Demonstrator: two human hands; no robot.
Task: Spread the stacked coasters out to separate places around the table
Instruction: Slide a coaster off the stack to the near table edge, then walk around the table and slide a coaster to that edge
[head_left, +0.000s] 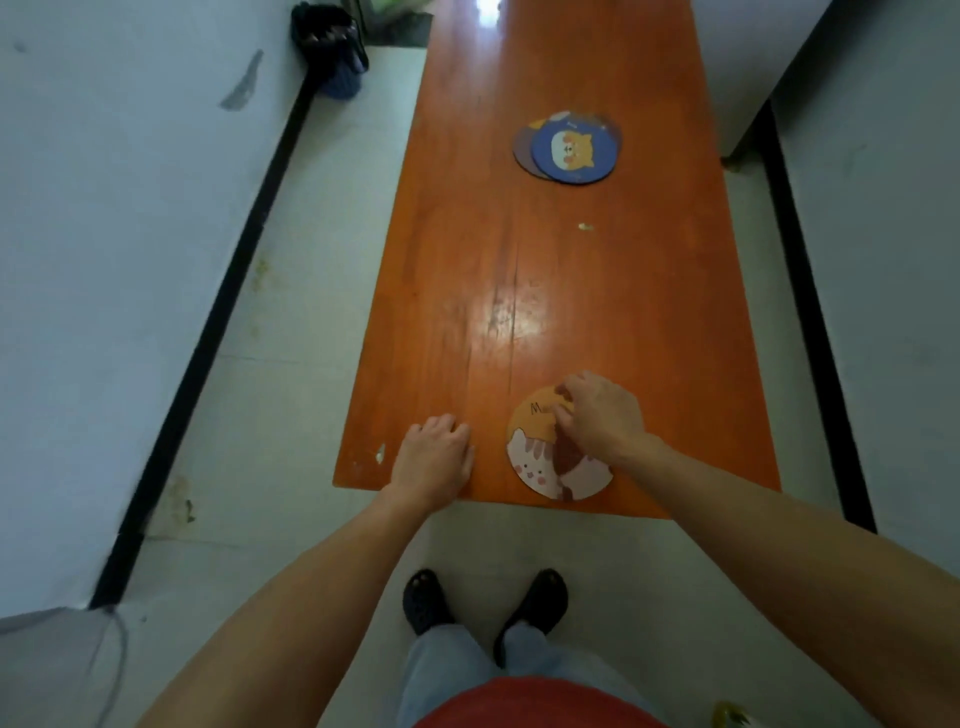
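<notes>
I see an orange lacquered wood surface (561, 291), glossy and scuffed at its middle, with matt printed coasters (569, 148) lying at its far part and one coaster (540, 462) near its front edge.

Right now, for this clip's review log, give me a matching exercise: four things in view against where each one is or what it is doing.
Things:
1. orange cat coaster
2. blue coaster stack
3. left hand
4. right hand

States:
A. fingers on a single coaster at the near end of the table
B. resting on bare wood near the near-left corner, holding nothing
C. lying alone and flat by the near edge
D. overlapped in a loose pile farther up the table

Pairs: 1-C, 2-D, 3-B, 4-A
</notes>
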